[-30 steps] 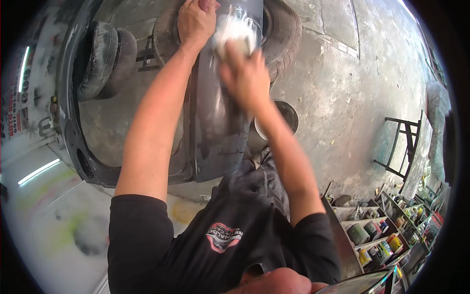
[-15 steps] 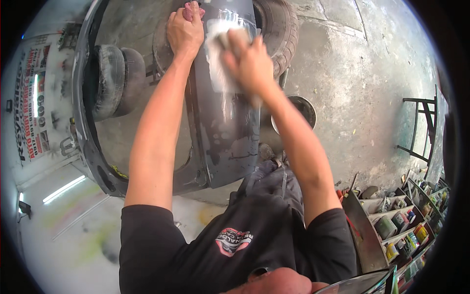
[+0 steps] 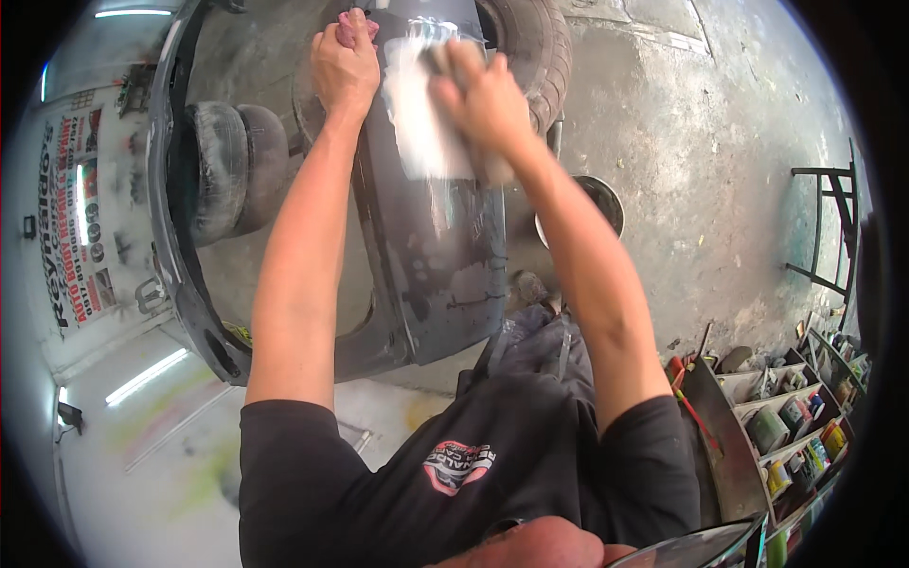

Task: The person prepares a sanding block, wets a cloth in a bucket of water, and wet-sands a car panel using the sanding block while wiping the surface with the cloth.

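A dark grey car body panel [image 3: 440,246] stretches away in front of me, bearing a pale filler patch [image 3: 421,128] near its far end. On that patch my right hand [image 3: 488,99] is closed round a sanding block [image 3: 439,62], smeared by motion; its working face is hidden. My left hand [image 3: 343,74] grips a crumpled pink cloth [image 3: 357,28] at the panel's far left edge. Wet-looking streaks and lighter blotches mark the grey surface nearer to me.
A tyre [image 3: 535,57] lies past the panel's right side, with a round bucket [image 3: 606,204] closer in. Two worn tyres [image 3: 220,170] stand left, seen through the curved body frame [image 3: 163,218]. Shelves of cans [image 3: 772,426] fill the lower right; a black metal stand [image 3: 822,227] is at far right.
My right hand has shifted slightly farther away along the patch with the block. My left hand keeps its hold on the cloth. The whole view has turned a little.
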`<move>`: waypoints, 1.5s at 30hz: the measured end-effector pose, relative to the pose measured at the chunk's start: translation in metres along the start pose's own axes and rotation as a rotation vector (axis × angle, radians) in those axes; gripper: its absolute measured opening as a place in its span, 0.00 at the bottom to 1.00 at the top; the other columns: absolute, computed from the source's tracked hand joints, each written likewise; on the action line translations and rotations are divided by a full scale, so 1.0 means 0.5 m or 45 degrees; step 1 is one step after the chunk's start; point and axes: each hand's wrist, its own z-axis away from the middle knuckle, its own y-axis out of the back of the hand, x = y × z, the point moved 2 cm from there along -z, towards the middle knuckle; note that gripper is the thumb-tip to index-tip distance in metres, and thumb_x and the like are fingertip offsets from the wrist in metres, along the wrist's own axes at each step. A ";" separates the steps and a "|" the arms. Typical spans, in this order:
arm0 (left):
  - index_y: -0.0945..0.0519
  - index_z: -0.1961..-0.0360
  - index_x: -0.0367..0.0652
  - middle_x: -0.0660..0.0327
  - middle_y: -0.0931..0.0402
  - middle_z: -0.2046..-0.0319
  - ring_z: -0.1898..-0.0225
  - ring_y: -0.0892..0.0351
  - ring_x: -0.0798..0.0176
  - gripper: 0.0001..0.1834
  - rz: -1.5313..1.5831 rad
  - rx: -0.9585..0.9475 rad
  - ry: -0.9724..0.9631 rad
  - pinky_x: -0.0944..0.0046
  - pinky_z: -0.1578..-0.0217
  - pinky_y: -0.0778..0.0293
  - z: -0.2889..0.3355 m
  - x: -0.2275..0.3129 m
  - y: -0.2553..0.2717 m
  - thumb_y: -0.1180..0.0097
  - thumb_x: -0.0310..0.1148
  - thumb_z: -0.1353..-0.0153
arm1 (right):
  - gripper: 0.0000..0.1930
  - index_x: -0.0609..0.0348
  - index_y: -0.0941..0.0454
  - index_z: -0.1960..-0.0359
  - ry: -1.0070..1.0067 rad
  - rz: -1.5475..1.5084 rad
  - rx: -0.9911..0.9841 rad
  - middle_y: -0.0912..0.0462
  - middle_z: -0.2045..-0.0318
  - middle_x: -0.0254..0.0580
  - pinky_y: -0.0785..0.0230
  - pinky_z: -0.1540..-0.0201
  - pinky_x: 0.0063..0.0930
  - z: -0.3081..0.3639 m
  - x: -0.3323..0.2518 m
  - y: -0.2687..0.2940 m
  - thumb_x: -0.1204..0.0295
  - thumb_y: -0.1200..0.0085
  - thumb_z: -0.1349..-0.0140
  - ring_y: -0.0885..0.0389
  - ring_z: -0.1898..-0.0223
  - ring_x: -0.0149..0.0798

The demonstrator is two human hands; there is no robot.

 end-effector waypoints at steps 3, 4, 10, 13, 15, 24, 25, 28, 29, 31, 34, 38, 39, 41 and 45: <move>0.13 0.70 0.45 0.63 0.14 0.72 0.59 0.21 0.54 0.26 0.197 -0.041 0.009 0.52 0.55 0.25 -0.004 0.004 -0.046 0.50 0.53 0.25 | 0.36 0.41 0.35 0.25 -0.207 0.070 0.018 0.27 0.44 0.77 0.22 0.45 0.56 -0.080 0.045 -0.003 0.45 0.45 0.33 0.19 0.48 0.72; 0.13 0.68 0.42 0.60 0.13 0.71 0.65 0.18 0.57 0.27 0.065 -0.014 -0.076 0.55 0.60 0.23 0.000 -0.024 -0.026 0.52 0.52 0.24 | 0.35 0.40 0.35 0.26 -0.192 0.067 -0.042 0.26 0.45 0.75 0.21 0.48 0.56 -0.044 0.014 -0.014 0.47 0.44 0.32 0.19 0.49 0.72; 0.13 0.70 0.44 0.63 0.14 0.74 0.60 0.20 0.54 0.26 -0.074 0.049 -0.102 0.54 0.54 0.24 0.005 -0.013 0.008 0.50 0.52 0.25 | 0.40 0.31 0.32 0.27 0.375 0.078 -0.072 0.28 0.53 0.58 0.21 0.55 0.52 0.266 -0.082 0.007 0.60 0.30 0.43 0.22 0.54 0.61; 0.13 0.68 0.40 0.60 0.13 0.72 0.66 0.18 0.58 0.27 -0.042 0.024 -0.155 0.57 0.60 0.23 -0.007 -0.004 -0.004 0.51 0.51 0.24 | 0.34 0.38 0.32 0.28 0.226 0.109 -0.036 0.26 0.50 0.64 0.21 0.53 0.53 0.108 -0.029 0.013 0.54 0.36 0.36 0.21 0.50 0.62; 0.12 0.66 0.36 0.56 0.13 0.71 0.72 0.15 0.61 0.28 -0.041 0.001 -0.200 0.59 0.66 0.21 -0.014 0.009 -0.022 0.52 0.51 0.23 | 0.31 0.39 0.32 0.30 -0.013 0.048 0.063 0.26 0.49 0.67 0.21 0.52 0.54 -0.028 0.021 0.004 0.52 0.41 0.34 0.20 0.50 0.65; 0.13 0.65 0.34 0.57 0.12 0.70 0.73 0.16 0.63 0.27 -0.020 0.023 -0.134 0.62 0.66 0.21 0.004 -0.020 0.000 0.51 0.49 0.23 | 0.41 0.36 0.32 0.27 0.390 0.088 -0.047 0.28 0.54 0.55 0.25 0.57 0.43 0.274 -0.055 0.011 0.59 0.28 0.44 0.24 0.54 0.56; 0.13 0.67 0.37 0.59 0.13 0.71 0.67 0.17 0.59 0.26 -0.028 0.032 -0.143 0.58 0.61 0.22 -0.001 -0.014 0.001 0.50 0.49 0.24 | 0.39 0.36 0.31 0.27 0.382 0.061 -0.066 0.28 0.52 0.57 0.23 0.56 0.47 0.251 -0.050 0.017 0.60 0.30 0.43 0.23 0.53 0.58; 0.13 0.70 0.41 0.62 0.13 0.72 0.62 0.19 0.55 0.26 -0.020 0.023 -0.131 0.54 0.56 0.23 -0.004 0.001 -0.013 0.49 0.50 0.24 | 0.30 0.41 0.29 0.32 0.153 0.065 0.055 0.25 0.53 0.62 0.20 0.55 0.54 0.077 -0.006 0.012 0.53 0.40 0.35 0.19 0.54 0.62; 0.13 0.70 0.41 0.62 0.13 0.73 0.62 0.19 0.55 0.26 -0.005 0.023 -0.111 0.54 0.56 0.23 -0.011 0.006 -0.022 0.49 0.50 0.24 | 0.31 0.43 0.30 0.31 0.070 -0.032 0.119 0.24 0.51 0.66 0.20 0.51 0.54 0.009 0.022 0.009 0.50 0.42 0.34 0.20 0.50 0.65; 0.13 0.70 0.42 0.62 0.14 0.73 0.62 0.19 0.55 0.26 -0.018 0.021 -0.085 0.54 0.56 0.23 -0.015 -0.018 -0.029 0.50 0.50 0.24 | 0.33 0.46 0.32 0.29 -0.056 -0.016 0.054 0.25 0.48 0.69 0.22 0.47 0.53 -0.038 0.029 -0.010 0.50 0.42 0.33 0.21 0.46 0.67; 0.13 0.71 0.43 0.62 0.14 0.74 0.61 0.19 0.55 0.26 -0.079 0.027 -0.045 0.54 0.55 0.24 -0.002 -0.047 -0.009 0.50 0.51 0.25 | 0.36 0.49 0.33 0.28 -0.042 -0.054 -0.027 0.27 0.46 0.67 0.25 0.45 0.51 0.069 -0.007 -0.033 0.52 0.37 0.35 0.23 0.45 0.65; 0.13 0.71 0.43 0.62 0.14 0.74 0.61 0.18 0.55 0.26 -0.060 0.063 -0.099 0.55 0.55 0.23 0.000 -0.029 0.002 0.49 0.51 0.25 | 0.38 0.47 0.32 0.28 0.385 -0.044 -0.045 0.30 0.48 0.61 0.28 0.48 0.49 0.318 -0.037 0.000 0.58 0.32 0.41 0.24 0.49 0.60; 0.13 0.71 0.43 0.62 0.14 0.74 0.61 0.18 0.55 0.26 -0.057 0.058 -0.100 0.55 0.55 0.23 -0.006 -0.022 0.000 0.49 0.51 0.25 | 0.38 0.47 0.33 0.28 0.417 -0.047 -0.067 0.29 0.50 0.59 0.26 0.50 0.50 0.307 -0.031 0.012 0.59 0.32 0.40 0.24 0.50 0.60; 0.13 0.70 0.43 0.63 0.14 0.73 0.61 0.18 0.55 0.26 -0.054 0.034 -0.076 0.55 0.55 0.23 -0.009 -0.012 0.000 0.49 0.51 0.25 | 0.36 0.47 0.32 0.29 0.333 -0.035 -0.087 0.28 0.51 0.59 0.25 0.52 0.51 0.206 -0.018 0.018 0.58 0.33 0.39 0.23 0.50 0.61; 0.13 0.69 0.42 0.62 0.14 0.74 0.62 0.18 0.55 0.26 -0.038 0.009 -0.079 0.55 0.56 0.23 -0.009 -0.007 -0.031 0.49 0.51 0.25 | 0.33 0.53 0.33 0.34 0.012 -0.047 0.144 0.24 0.53 0.64 0.22 0.55 0.57 -0.017 0.035 -0.001 0.53 0.39 0.36 0.20 0.53 0.64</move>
